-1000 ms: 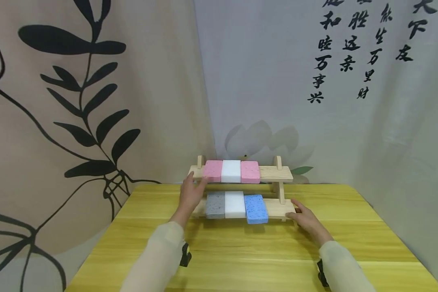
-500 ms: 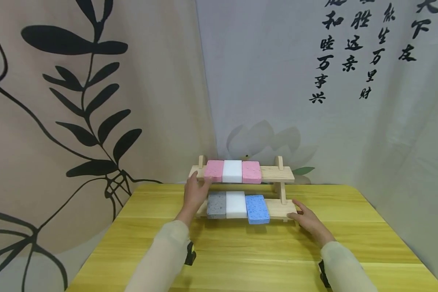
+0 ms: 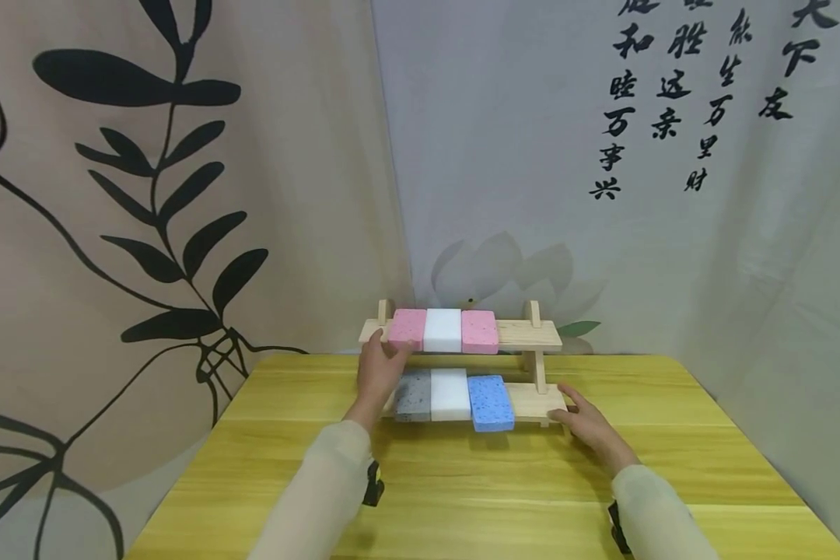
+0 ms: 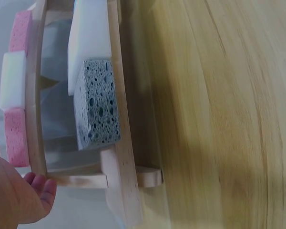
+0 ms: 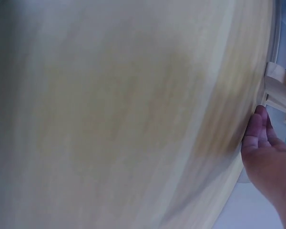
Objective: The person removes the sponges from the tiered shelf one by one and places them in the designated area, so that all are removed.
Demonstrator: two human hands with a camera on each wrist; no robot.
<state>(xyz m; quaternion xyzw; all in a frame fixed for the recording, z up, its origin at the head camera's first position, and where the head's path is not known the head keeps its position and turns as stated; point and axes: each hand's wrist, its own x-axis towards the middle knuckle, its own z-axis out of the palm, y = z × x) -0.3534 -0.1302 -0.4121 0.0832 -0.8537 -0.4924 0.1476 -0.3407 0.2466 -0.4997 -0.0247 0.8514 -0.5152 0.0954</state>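
A two-tier wooden rack (image 3: 528, 333) stands at the back of the table. On its upper board sit a pink sponge (image 3: 407, 325), a white sponge (image 3: 442, 330) and another pink sponge (image 3: 479, 331). The lower board carries a grey sponge (image 4: 100, 105), a white sponge (image 3: 450, 394) and a blue sponge (image 3: 491, 403), which is tilted and juts over the front edge. My left hand (image 3: 380, 373), thumb and fingers apart, is at the upper board's left end, its thumb overlapping the left pink sponge's lower corner. My right hand (image 3: 591, 426) holds the lower board's right end between thumb and fingers.
The yellow wood-grain table (image 3: 490, 498) extends in front of the rack. Behind it hangs a pale curtain (image 3: 308, 194) printed with dark leaves and brush writing. A dark wrist strap (image 3: 373, 484) sits on the left sleeve.
My left hand has shifted slightly to the right along the left pink sponge. The sponges and the rack hold their places, and my right hand stays at the lower board's end.
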